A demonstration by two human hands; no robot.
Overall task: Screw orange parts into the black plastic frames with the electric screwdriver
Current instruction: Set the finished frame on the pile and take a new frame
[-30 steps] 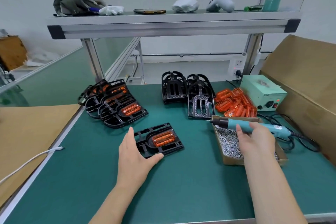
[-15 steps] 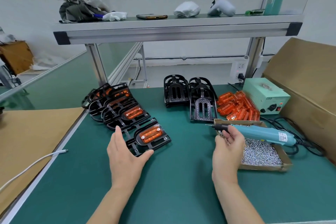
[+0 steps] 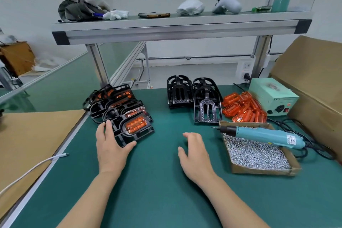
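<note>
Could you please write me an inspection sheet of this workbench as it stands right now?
Surface: green mat, bare near the person.
Job's things: assembled frame beside the finished pile; empty black frames stacked behind; loose orange parts; electric screwdriver lying across the screw box.
Clutter: cloths and a phone on the overhead shelf.
Hands: left hand rests on the assembled frame; right hand hovers over the mat, holding nothing.
Cables: black cord behind the screwdriver; white cable at the left edge.
Surroundings: power unit and cardboard carton at right.
</note>
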